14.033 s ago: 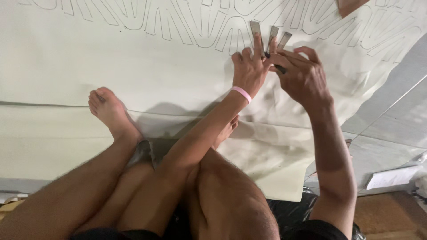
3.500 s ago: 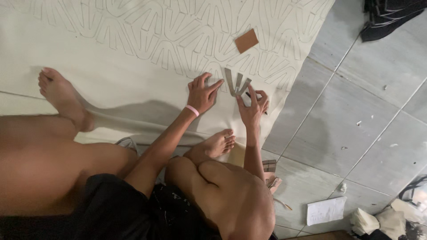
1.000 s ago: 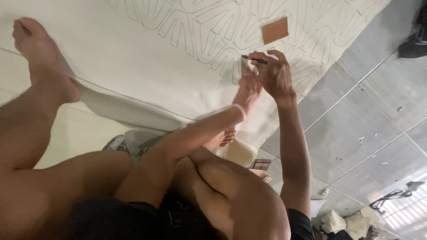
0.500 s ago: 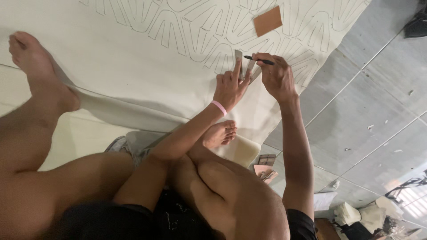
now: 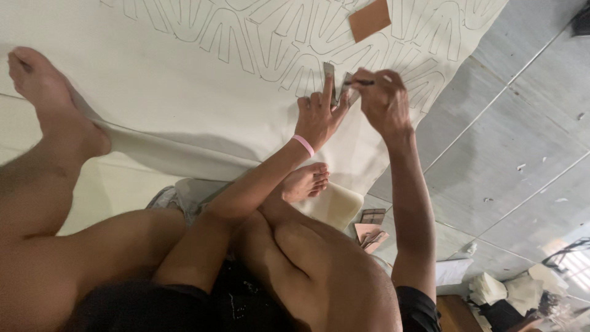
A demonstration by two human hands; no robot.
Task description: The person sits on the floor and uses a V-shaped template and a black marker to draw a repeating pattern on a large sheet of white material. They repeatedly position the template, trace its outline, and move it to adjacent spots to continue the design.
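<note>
Head view: the left hand (image 5: 321,115) is laid flat, fingers spread, on a grey V-shaped template (image 5: 337,83), which is pressed down against the pale sheet (image 5: 184,92). It is held this way, it seems, so that the template cannot slide while its edge is followed. Nothing is gripped by this hand; it is open and only bears down, and a pink wristband (image 5: 303,145) is worn just behind it.

The right hand (image 5: 384,101) is closed around a thin dark pen (image 5: 361,82), pinched between thumb and fingertips. The pen's tip is brought to the template's edge just beside the left fingertips, so both hands meet at the same spot. Rows of drawn outlines of the same shape (image 5: 258,37) are seen on the sheet beyond and to the left of the hands, packed closely, probably to spare material. A brown card piece (image 5: 369,19) lies on the sheet just beyond the right hand.

A bare foot (image 5: 52,104) rests on the sheet's fold, well away to the left of the left hand, apparently weighing it down. More small brown pieces (image 5: 369,230) lie on the grey tiled floor (image 5: 510,141), near the right elbow.
</note>
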